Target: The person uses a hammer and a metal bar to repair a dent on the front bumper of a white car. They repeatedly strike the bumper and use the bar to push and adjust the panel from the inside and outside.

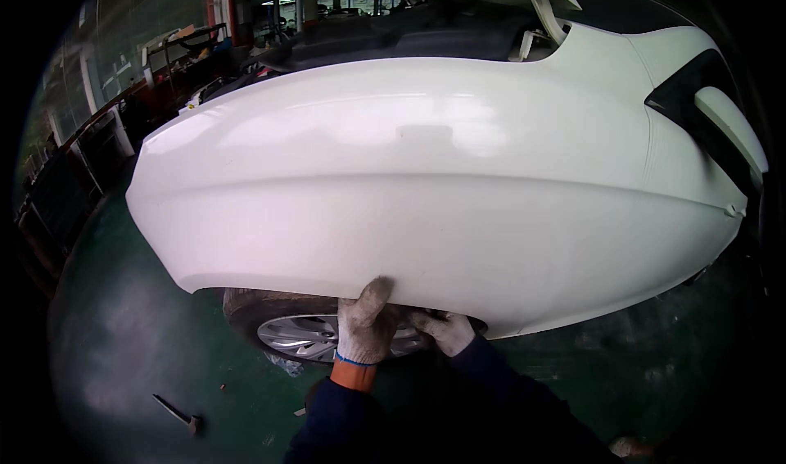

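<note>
A white car fender [393, 218] spans the view, its wheel arch edge above a tyre [254, 310] with a silver alloy rim [303, 337]. My left hand [366, 333], in a soiled white work glove, grips the arch edge. Its thumb presses on the outer face and its other fingers are hidden behind the panel. Just to the right, my right hand [449, 333], gloved too, reaches under the same edge. Its dark-tipped fingers are bent toward the wheel and closed; what they hold, if anything, is hidden in shadow.
A hammer-like tool [180, 415] lies on the green floor [131, 333] at the lower left. The side mirror [731, 128] juts out at the far right. Beyond the fender is the dark engine bay [393, 34]. Racks with parts [176, 50] stand at the back left.
</note>
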